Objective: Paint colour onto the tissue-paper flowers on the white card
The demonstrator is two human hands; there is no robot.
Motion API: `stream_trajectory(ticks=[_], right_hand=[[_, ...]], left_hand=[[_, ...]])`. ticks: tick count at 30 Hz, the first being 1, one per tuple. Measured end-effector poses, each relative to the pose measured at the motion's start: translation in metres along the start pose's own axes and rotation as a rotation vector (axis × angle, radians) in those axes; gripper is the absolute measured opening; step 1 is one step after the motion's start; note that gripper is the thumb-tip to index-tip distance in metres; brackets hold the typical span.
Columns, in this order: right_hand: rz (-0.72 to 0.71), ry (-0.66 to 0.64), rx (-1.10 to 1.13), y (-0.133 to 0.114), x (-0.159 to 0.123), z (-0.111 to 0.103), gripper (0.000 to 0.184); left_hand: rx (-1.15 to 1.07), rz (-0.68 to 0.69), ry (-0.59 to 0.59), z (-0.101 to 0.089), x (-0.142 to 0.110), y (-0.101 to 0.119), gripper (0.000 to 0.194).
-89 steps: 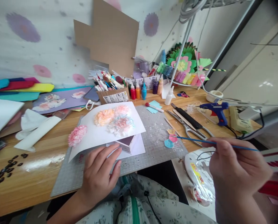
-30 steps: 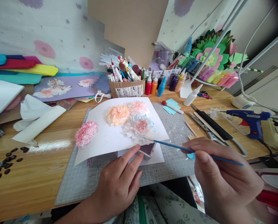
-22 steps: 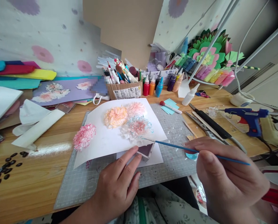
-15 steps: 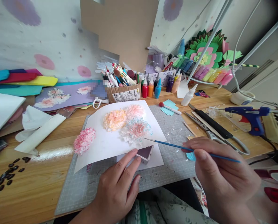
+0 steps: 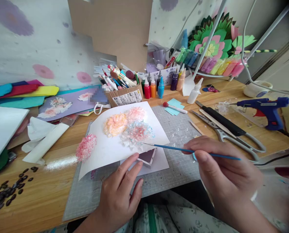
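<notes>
In my right hand (image 5: 227, 174) is a thin blue paintbrush (image 5: 171, 147), pinched between thumb and fingers. Its tip reaches the lower edge of a ruffled white flower with a reddish centre and blue edges (image 5: 137, 134). That flower sits on a curved white paper sheet (image 5: 105, 153), beside an orange-yellow flower (image 5: 115, 124) and a pale pink one (image 5: 136, 114). A deeper pink flower (image 5: 86, 147) is at the sheet's left edge. My left hand (image 5: 121, 187) rests with fingers extended at the sheet's near edge, touching it. Under that edge a small purple-topped box (image 5: 148, 157) shows in part.
A grey cutting mat (image 5: 178, 174) lies beneath the sheet. To the right are scissors (image 5: 222, 134) and a blue glue gun (image 5: 268, 110). Paint bottles (image 5: 153, 86) and a cardboard box of pens and brushes (image 5: 126, 97) stand behind. Dark seeds (image 5: 7, 194) lie at left.
The view has shifted slightly, so the surroundings sit differently in the frame. The paintbrush stays at the flower's lower edge, and both hands keep nearly the same pose.
</notes>
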State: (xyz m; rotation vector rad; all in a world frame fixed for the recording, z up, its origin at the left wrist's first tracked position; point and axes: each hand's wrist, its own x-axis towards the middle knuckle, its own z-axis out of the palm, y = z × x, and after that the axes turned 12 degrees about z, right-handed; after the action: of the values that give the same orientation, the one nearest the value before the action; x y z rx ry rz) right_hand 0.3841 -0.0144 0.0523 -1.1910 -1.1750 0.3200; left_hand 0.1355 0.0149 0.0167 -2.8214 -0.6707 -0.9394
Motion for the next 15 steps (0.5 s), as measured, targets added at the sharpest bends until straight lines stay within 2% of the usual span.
stream_trajectory(ticks=[2,4,6,9,11,13,15], right_hand=[[-0.038,-0.059,-0.002,-0.002,0.001,-0.001,0.02],[-0.04,-0.03,0.032,-0.002,0.001,-0.002,0.023],[-0.026,0.022,0.065,-0.001,0.001,-0.003,0.021],[-0.052,-0.048,0.031,0.001,0.001,-0.003,0.019],[-0.054,-0.041,0.0,0.003,0.001,-0.005,0.018],[-0.027,0.072,0.028,0.005,0.001,-0.011,0.017],[0.014,0.266,0.085,0.008,0.002,-0.023,0.012]], left_hand=[[0.0,-0.007,-0.001,0.0,0.0,0.0,0.036],[-0.003,-0.012,-0.006,0.001,0.0,0.0,0.037],[0.004,-0.014,-0.01,0.001,-0.001,0.0,0.036],[0.024,-0.013,-0.005,0.0,-0.001,0.0,0.034],[0.036,-0.015,-0.001,0.0,-0.001,0.001,0.034],[0.043,-0.018,-0.003,0.0,-0.001,0.001,0.034],[0.042,-0.017,-0.005,0.0,-0.001,0.001,0.034]])
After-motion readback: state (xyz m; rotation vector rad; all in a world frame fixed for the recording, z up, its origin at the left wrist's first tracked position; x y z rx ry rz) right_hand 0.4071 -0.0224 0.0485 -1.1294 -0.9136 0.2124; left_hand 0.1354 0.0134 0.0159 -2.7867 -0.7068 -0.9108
